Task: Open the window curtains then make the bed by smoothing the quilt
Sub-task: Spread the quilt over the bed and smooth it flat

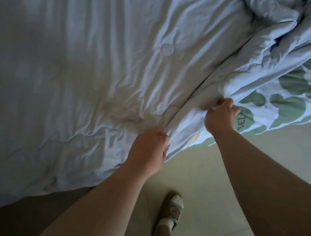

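Quilt (99, 64) covers the bed, pale blue side up, hanging over the near edge. Nearest the camera: pale tiled floor (211, 181), one foot in a grey sandal (171, 211) with a white sock, standing just off the bed edge. Floor open to the right of the bed; brown bed side (25, 213) shows under the overhang at lower left. Left hand (148, 151) grip pressed together, pinching a fold at the quilt's edge. Right hand (221, 116) likewise clenched on the same edge further along, where the fabric turns over and shows a green leaf print with lettering. Left expanse lies fairly flat, fine wrinkles, dim. Far right corner is bunched in a heap.
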`<move>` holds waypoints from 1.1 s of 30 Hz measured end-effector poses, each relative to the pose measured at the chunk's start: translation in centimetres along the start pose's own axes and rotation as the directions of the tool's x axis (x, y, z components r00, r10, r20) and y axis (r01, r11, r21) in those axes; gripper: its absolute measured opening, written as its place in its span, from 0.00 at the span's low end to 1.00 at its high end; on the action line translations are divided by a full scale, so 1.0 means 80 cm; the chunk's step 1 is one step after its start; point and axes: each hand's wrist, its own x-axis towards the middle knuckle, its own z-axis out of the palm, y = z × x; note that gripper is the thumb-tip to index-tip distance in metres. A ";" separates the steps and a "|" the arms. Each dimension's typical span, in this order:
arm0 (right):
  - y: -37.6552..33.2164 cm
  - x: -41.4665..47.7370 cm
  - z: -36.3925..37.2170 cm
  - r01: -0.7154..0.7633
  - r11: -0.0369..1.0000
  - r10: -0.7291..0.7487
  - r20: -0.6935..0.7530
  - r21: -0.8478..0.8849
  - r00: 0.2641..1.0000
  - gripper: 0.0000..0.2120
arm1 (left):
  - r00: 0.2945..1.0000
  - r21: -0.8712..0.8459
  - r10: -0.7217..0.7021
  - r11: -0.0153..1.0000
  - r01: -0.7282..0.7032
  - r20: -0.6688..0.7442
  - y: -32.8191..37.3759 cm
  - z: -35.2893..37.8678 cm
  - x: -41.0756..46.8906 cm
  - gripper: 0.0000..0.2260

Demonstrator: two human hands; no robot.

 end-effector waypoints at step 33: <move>0.140 0.073 -0.088 -0.297 0.649 0.225 0.196 0.700 0.954 0.28 | 0.996 0.335 -0.068 0.938 0.086 -0.065 0.158 0.058 0.092 0.23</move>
